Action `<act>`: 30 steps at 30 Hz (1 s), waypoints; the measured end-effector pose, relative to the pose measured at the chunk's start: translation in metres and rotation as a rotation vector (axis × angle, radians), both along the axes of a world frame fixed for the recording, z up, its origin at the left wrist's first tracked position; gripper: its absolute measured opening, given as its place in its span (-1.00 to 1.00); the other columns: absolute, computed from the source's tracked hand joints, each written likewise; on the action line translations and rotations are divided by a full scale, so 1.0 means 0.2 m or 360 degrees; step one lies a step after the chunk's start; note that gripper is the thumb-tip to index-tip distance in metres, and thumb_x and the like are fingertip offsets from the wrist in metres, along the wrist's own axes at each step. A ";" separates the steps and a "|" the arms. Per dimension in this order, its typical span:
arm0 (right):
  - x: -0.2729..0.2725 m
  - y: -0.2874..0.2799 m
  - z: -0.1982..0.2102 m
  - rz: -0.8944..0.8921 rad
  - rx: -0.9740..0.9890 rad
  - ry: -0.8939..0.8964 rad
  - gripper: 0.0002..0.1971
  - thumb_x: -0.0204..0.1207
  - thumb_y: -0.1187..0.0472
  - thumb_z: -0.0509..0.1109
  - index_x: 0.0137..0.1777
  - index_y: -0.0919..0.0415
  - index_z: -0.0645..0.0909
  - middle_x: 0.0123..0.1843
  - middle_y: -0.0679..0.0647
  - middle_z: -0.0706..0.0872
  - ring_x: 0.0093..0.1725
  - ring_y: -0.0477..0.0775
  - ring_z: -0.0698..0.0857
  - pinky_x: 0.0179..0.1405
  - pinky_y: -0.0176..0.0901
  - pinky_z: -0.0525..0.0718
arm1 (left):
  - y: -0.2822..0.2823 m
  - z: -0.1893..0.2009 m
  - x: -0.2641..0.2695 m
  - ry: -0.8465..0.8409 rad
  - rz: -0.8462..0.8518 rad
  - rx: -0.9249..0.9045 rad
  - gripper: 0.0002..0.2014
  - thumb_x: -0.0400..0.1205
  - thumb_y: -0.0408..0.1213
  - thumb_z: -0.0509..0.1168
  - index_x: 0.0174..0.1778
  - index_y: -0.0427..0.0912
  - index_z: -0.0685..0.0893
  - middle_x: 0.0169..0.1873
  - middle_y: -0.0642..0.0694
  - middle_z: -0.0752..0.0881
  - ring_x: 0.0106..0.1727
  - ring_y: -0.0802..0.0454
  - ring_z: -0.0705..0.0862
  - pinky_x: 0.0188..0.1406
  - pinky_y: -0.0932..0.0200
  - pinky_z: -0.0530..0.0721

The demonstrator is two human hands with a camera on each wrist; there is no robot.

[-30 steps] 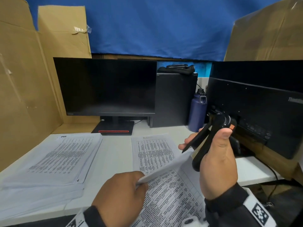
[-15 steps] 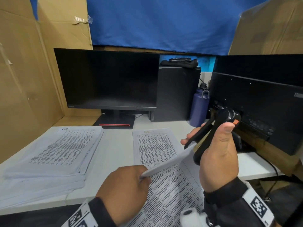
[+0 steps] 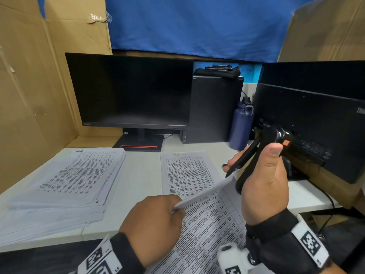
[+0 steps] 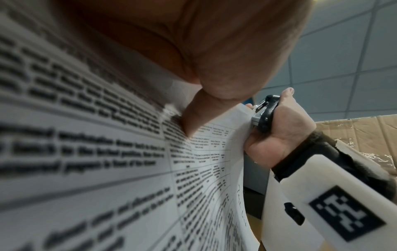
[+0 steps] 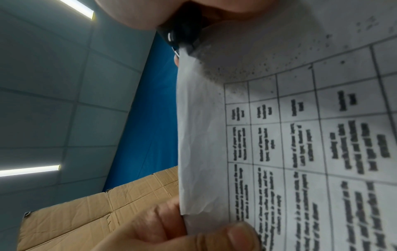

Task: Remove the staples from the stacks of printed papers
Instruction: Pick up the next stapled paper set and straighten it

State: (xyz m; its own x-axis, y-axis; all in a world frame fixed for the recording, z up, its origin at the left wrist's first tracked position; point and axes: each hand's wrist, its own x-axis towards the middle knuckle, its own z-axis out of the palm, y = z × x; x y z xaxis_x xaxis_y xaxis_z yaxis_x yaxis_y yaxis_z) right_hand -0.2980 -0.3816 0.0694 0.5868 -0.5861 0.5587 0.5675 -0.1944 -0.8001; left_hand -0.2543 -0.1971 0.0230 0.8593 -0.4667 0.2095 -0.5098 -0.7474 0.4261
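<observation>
My left hand (image 3: 156,220) pinches the top edge of a printed paper set (image 3: 209,220) held up off the desk, thumb (image 4: 193,118) pressed on the print. My right hand (image 3: 262,175) grips a black staple remover (image 3: 254,155) with an orange tab, its tips at the sheet's upper right corner (image 3: 231,178). The wrist views show the same paper (image 5: 300,152), the tool's metal tips (image 4: 257,107) at the corner and the tool (image 5: 182,32) against the page edge. The staple itself is hidden. A single printed sheet (image 3: 187,171) lies flat on the desk behind.
A thick stack of printed papers (image 3: 75,178) lies at the left of the white desk (image 3: 142,175). Behind stand a dark monitor (image 3: 134,91), a black computer tower (image 3: 213,109), a purple bottle (image 3: 241,125) and a second monitor's back (image 3: 312,125). Cardboard walls enclose both sides.
The head view has tilted slightly, so the scene shifts a little in frame. Both hands keep their hold and stay where they were, with the remover's tips at the paper's corner.
</observation>
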 end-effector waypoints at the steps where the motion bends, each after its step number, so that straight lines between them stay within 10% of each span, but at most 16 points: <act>1: 0.00 0.00 0.00 -0.0002 -0.0008 -0.0006 0.16 0.28 -0.72 -0.08 0.03 0.54 0.57 -0.30 0.26 0.78 -0.35 0.02 0.80 -0.36 -0.47 0.63 | 0.00 0.00 0.00 -0.0006 -0.0004 0.0007 -0.68 0.75 0.06 0.17 -0.30 0.05 0.49 -0.40 0.04 0.63 -0.29 0.11 0.66 -0.28 0.18 0.56; 17: -0.01 -0.04 0.00 -0.0211 -0.0201 0.0018 -0.42 0.47 -0.28 0.44 -0.11 0.34 0.58 -0.52 0.07 0.68 -0.59 -0.04 0.67 -0.56 -0.34 0.60 | -0.04 -0.02 -0.06 -0.0093 -0.0046 -0.0057 -0.78 0.74 0.08 0.14 0.06 0.10 0.63 -0.37 0.08 0.65 -0.15 0.07 0.72 -0.09 0.14 0.66; 23: 0.00 -0.09 0.09 -0.0036 -0.0312 -0.0016 -0.39 0.46 -0.24 0.37 -0.01 0.43 0.60 -0.26 0.15 0.78 -0.30 -0.02 0.78 -0.26 -0.35 0.70 | -0.04 -0.03 -0.04 -0.0012 -0.0009 -0.0089 -0.71 0.75 0.09 0.17 -0.28 0.12 0.49 -0.46 0.04 0.59 -0.30 0.08 0.66 -0.28 0.17 0.57; 30: 0.12 -0.50 0.04 -0.0150 0.0027 0.0359 -0.76 0.44 -0.09 0.45 -0.08 0.05 0.60 -0.17 0.21 0.76 -0.16 0.31 0.72 -0.17 0.12 0.66 | 0.11 0.10 0.25 0.0443 0.0350 -0.1005 -0.81 0.72 -0.18 0.39 -0.17 -0.11 0.80 -0.35 -0.12 0.86 -0.27 -0.17 0.84 -0.16 -0.13 0.79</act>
State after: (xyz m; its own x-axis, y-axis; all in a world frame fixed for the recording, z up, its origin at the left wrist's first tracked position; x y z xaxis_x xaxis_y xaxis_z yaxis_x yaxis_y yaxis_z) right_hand -0.2749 -0.4818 0.0775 0.6378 -0.6524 0.4094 0.3540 -0.2238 -0.9081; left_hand -0.2045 -0.1746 0.0435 0.9801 -0.1394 0.1416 -0.1856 -0.3883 0.9026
